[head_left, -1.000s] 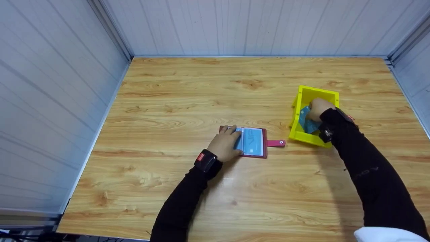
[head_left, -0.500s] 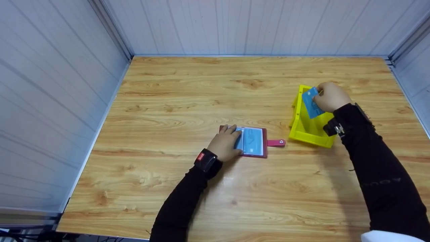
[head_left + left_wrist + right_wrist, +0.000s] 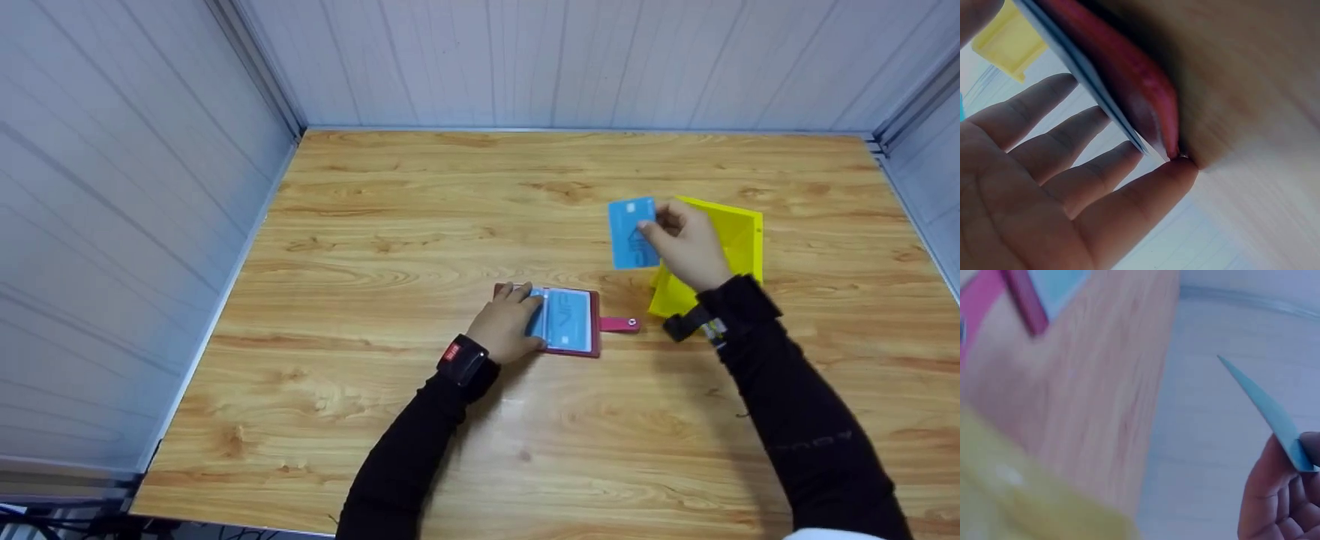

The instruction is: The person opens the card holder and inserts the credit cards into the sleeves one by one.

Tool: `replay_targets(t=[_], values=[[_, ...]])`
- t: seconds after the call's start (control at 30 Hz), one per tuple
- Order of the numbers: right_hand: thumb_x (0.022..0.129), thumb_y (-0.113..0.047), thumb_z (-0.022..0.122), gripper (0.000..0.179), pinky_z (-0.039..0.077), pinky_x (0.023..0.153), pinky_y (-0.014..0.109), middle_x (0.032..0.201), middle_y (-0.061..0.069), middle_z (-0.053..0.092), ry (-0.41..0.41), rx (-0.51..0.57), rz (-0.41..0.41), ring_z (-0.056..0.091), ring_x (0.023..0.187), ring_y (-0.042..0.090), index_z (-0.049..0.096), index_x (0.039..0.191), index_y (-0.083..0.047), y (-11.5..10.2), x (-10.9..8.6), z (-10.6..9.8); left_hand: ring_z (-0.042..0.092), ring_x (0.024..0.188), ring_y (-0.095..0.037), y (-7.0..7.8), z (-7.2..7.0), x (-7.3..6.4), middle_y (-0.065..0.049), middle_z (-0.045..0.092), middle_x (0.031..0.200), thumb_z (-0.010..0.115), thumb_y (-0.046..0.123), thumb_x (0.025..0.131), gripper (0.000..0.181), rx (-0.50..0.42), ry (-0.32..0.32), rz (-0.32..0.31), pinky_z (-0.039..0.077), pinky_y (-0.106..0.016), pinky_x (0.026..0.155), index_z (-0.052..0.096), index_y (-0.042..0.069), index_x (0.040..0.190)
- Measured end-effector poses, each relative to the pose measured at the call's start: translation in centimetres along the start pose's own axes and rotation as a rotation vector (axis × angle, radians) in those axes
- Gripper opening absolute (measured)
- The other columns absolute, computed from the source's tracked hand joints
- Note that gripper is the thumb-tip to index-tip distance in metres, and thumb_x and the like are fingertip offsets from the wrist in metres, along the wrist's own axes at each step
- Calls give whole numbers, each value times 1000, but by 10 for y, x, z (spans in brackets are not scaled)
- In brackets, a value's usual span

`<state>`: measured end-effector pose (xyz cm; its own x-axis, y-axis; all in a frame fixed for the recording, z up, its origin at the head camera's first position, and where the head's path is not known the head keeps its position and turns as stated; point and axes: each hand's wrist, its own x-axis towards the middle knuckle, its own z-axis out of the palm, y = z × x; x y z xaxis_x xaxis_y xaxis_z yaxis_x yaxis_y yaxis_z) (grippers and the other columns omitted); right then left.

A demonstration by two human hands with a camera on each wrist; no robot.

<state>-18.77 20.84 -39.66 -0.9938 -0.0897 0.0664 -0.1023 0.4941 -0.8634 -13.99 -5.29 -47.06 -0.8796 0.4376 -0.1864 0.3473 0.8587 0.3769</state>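
Observation:
A red card holder (image 3: 595, 322) lies spread on the table with a blue card showing in its clear right-hand sleeve. My left hand (image 3: 507, 324) rests over its left part and covers much of that side. In the left wrist view the fairly straight fingers (image 3: 1109, 205) touch the sleeve edges and the red cover. My right hand (image 3: 691, 245) pinches a loose blue card (image 3: 630, 232) between thumb and fingers, up above the table. In the right wrist view this card (image 3: 1266, 408) appears nearly edge-on.
Under the right wrist stands a yellow bin (image 3: 742, 232), partly hidden by the hand and sleeve. A pink snap strap (image 3: 616, 324) sticks out from the card holder towards it. White panel walls (image 3: 517, 67) border the wooden table (image 3: 405, 195).
My right hand has come up out of the yellow bin with the blue card and moved left, towards the card holder. The left hand has stayed on the card holder.

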Motion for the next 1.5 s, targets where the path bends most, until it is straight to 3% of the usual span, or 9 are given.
replay_targets(t=[0.23,0.4,0.57,0.83,1.1,1.27,1.5], values=[[98,-14,57,24,47,69,17,90,-1,60,-75,134,70,53,78,9,59,112,6,29,-15,49,29,146,-40,-1,0,3,-14,34,158,75,35,85,72,5,1,1,36,-56,113,46,11,146],[101,-16,52,26,47,74,18,97,3,62,-118,188,192,54,84,10,56,118,3,46,-20,66,29,146,-40,0,2,6,-14,34,158,75,36,85,73,16,-5,3,36,-55,113,46,11,147],[102,-15,50,27,49,75,18,92,-3,63,-136,268,288,56,84,7,54,121,3,58,-24,71,30,146,-40,1,3,7,-14,35,157,75,35,84,72,21,-5,6,37,-55,112,47,11,146],[102,-13,50,15,53,70,19,84,-7,64,-134,446,375,60,77,4,53,114,-4,69,-30,75,29,146,-40,5,2,6,-14,34,158,74,36,85,72,32,-11,4,37,-56,111,46,12,146],[102,-13,50,15,53,68,19,84,-7,64,-143,473,395,60,75,4,53,114,-4,71,-29,77,27,147,-41,8,1,5,-15,32,158,72,39,86,74,66,-17,-8,30,-54,117,43,10,148],[101,-13,51,18,53,69,19,83,-8,64,-136,473,388,60,75,4,52,115,-2,71,-29,77,24,147,-42,22,2,5,-17,32,158,71,49,85,82,83,-35,-32,25,-51,120,42,4,148],[102,-10,48,11,56,70,20,83,-9,67,-129,539,391,64,77,4,50,112,-5,72,-30,78,31,146,-36,44,11,17,-20,37,155,69,53,85,87,141,-33,18,26,-38,121,41,-2,146]])
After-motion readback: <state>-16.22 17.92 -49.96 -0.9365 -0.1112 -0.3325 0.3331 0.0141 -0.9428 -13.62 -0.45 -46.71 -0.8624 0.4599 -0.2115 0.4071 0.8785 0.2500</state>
